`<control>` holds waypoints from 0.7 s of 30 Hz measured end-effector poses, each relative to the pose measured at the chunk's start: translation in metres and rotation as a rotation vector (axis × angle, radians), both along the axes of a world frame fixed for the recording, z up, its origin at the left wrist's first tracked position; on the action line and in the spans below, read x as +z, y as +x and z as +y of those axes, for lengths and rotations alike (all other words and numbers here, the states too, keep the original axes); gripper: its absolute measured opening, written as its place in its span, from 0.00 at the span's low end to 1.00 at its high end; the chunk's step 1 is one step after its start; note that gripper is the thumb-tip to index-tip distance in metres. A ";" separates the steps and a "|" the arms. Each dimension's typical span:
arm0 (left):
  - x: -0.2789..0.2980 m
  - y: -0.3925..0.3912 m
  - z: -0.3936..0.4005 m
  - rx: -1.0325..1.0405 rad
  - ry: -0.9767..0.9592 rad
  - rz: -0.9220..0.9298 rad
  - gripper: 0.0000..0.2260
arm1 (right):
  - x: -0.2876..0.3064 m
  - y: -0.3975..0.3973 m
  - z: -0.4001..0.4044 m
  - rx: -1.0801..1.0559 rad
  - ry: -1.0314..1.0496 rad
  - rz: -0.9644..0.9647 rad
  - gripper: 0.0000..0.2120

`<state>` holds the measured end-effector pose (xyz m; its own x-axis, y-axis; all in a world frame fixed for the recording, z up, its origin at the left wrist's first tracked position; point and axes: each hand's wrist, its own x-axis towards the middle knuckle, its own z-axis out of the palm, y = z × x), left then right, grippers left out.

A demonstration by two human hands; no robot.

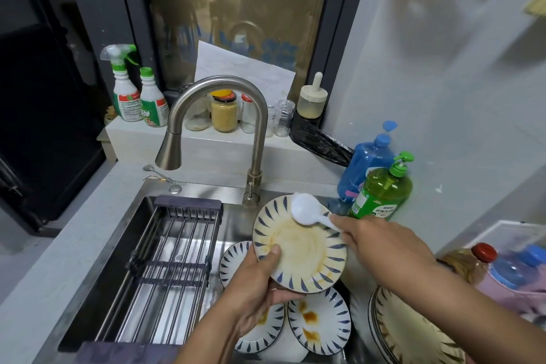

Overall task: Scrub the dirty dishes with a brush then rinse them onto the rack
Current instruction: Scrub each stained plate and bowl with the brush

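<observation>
Currently: left grip (254, 284) holds stained plate (301, 248) over sink (236, 216); right grip (381, 242) pinches white brush (307, 211) against its far rim. Rack (165, 269) spans sink's left side. Grey surface (59, 260), dark, possibly reflective, window (236, 9) behind.

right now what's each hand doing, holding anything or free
Left hand: grips the stained plate at its lower left rim, thumb on its face.
Right hand: holds the white brush by its handle, head against the plate's upper rim.
</observation>
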<state>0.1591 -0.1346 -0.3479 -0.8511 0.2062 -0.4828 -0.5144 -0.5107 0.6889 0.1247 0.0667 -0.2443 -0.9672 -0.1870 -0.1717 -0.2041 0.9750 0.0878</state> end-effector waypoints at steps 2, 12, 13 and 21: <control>-0.002 0.002 0.002 -0.076 0.039 0.016 0.16 | -0.007 -0.005 -0.006 0.022 -0.183 -0.069 0.18; -0.013 -0.001 -0.017 -0.071 0.242 0.021 0.39 | -0.008 0.000 0.006 0.157 -0.406 -0.485 0.18; -0.013 -0.002 -0.017 -0.048 0.221 -0.010 0.38 | -0.004 0.001 0.010 0.169 -0.355 -0.497 0.18; -0.008 -0.005 -0.018 -0.050 0.049 -0.008 0.23 | 0.022 -0.004 0.034 0.124 0.114 -0.113 0.19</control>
<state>0.1543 -0.1523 -0.3558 -0.8351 0.2723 -0.4780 -0.5460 -0.5170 0.6592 0.1210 0.1010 -0.2227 -0.9113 -0.2767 -0.3049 -0.3368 0.9269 0.1655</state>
